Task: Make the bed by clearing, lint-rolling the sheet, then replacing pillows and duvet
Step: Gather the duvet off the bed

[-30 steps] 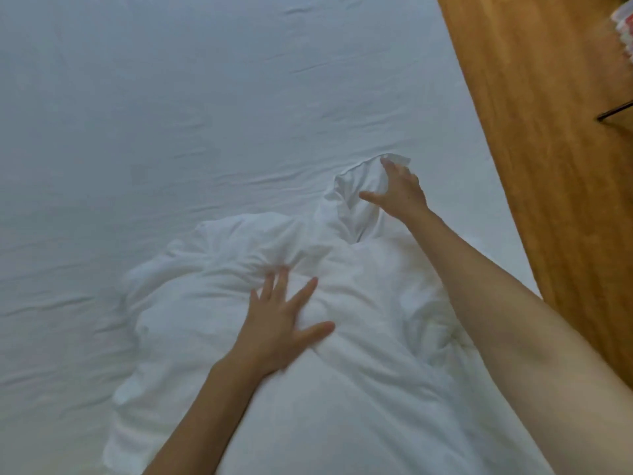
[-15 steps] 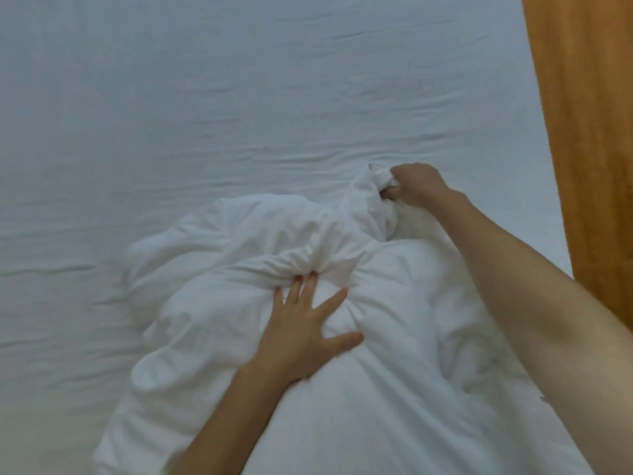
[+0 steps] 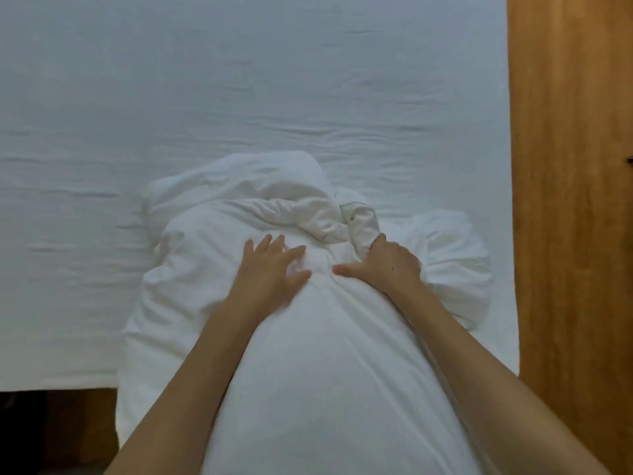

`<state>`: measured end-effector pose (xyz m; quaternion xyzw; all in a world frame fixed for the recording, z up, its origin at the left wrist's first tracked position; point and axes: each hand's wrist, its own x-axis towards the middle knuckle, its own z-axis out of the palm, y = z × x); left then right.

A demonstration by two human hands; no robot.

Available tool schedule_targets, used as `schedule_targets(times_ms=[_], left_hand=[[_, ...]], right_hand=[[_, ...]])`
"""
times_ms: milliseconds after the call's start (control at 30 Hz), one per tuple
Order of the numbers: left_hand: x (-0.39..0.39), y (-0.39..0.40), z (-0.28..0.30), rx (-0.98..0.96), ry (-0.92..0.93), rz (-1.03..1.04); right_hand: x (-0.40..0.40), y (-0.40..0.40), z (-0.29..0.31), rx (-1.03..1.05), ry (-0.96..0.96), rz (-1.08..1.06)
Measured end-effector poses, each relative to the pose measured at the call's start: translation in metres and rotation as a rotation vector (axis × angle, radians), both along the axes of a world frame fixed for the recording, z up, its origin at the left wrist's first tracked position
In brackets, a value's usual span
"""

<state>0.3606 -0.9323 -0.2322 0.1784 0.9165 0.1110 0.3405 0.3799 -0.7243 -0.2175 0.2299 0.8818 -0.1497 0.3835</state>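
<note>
Both hands are now meeting on the bunched duvet (image 3: 308, 337) at the sheet's (image 3: 239, 97) near edge, the left hand (image 3: 270, 272) pressing spread flat, the right hand (image 3: 387, 265) pinching a fold; she should be finding corners before spreading.

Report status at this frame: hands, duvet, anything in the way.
Left hand flat on the bunched duvet, fingers spread. Right hand grips a fold of it. Duvet heaped on the sheet, not spread. Nothing in the way.
</note>
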Motion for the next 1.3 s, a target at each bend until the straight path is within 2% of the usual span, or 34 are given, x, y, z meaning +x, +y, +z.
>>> schedule_targets(times_ms=[67,133,200,267,333,433,500,567,667,767,967,1167,1300], left_hand=[[0.03,-0.041,0.036,0.126,0.163,0.255],[0.075,-0.096,0.07,0.06,0.249,0.469],[0.129,-0.144,0.097,-0.04,0.094,0.784],[0.175,-0.165,0.114,0.076,-0.213,1.2],[0.212,-0.162,0.12,0.23,-0.394,1.358],[0.246,-0.144,0.12,0.338,-0.493,1.347],[0.262,-0.134,0.115,0.321,-0.497,1.384],[0.269,-0.124,0.102,0.388,-0.498,1.44],[0.26,-0.086,0.075,0.604,-0.321,1.433],[0.236,-0.037,0.072,0.679,-0.092,1.423],[0.267,-0.004,0.12,0.768,-0.004,1.548],[0.311,0.008,0.169,0.818,0.033,1.529],[0.332,0.024,0.207,0.855,0.074,1.452]], right_hand=[[-0.004,0.0,-0.006,0.025,-0.034,0.065],[-0.009,0.0,-0.012,0.014,-0.034,0.094],[-0.013,0.0,-0.015,-0.008,-0.026,0.075],[-0.012,0.005,-0.018,-0.048,-0.03,0.013],[-0.01,0.01,-0.02,-0.106,-0.025,-0.053],[-0.008,0.01,-0.015,-0.161,-0.001,-0.087],[-0.006,0.007,-0.009,-0.179,0.019,-0.082],[-0.001,0.003,-0.003,-0.179,0.041,-0.086],[0.012,-0.005,0.008,-0.23,0.116,-0.114],[0.037,-0.009,0.028,-0.282,0.132,-0.172],[0.094,0.004,0.08,-0.418,0.202,-0.378],[0.158,0.004,0.155,-0.574,0.248,-0.559],[0.202,0.02,0.208,-0.678,0.357,-0.665]])
